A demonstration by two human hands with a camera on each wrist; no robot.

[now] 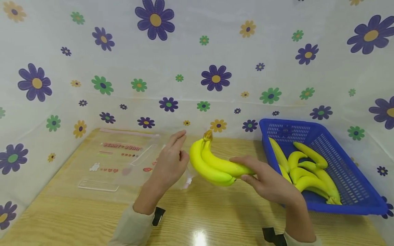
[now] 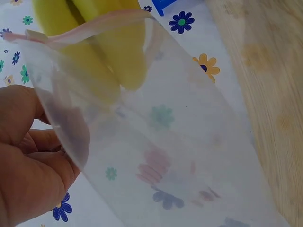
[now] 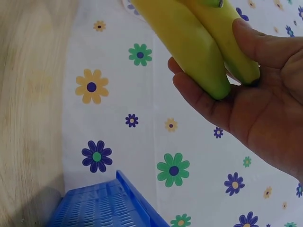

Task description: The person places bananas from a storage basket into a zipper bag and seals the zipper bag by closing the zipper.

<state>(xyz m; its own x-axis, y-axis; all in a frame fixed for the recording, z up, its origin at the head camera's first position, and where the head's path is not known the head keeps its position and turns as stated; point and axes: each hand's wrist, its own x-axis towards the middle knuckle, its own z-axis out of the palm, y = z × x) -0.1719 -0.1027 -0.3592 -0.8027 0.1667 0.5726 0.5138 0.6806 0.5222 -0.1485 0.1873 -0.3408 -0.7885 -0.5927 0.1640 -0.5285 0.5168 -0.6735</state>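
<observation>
A bunch of yellow bananas [image 1: 212, 164] hangs between the hands, its brown stem towards the far wall. My right hand [image 1: 272, 179] grips the bunch near its green tips, thumb on one side and fingers on the other, as the right wrist view shows. The left hand [image 1: 167, 165] is just left of the bunch. In the left wrist view its fingers pinch the side edge of a clear plastic zip bag [image 2: 189, 142] with a pink rim. The bananas show partly through the film at the bag's mouth; whether they are inside, I cannot tell.
Clear printed zip bags [image 1: 123, 164] lie flat on the wooden table [image 1: 77, 215] at left. A blue perforated basket [image 1: 347, 171] at right contains several loose and bunched bananas [image 1: 314, 181]. A flower-patterned white sheet [image 1: 191, 54] surrounds the back and sides.
</observation>
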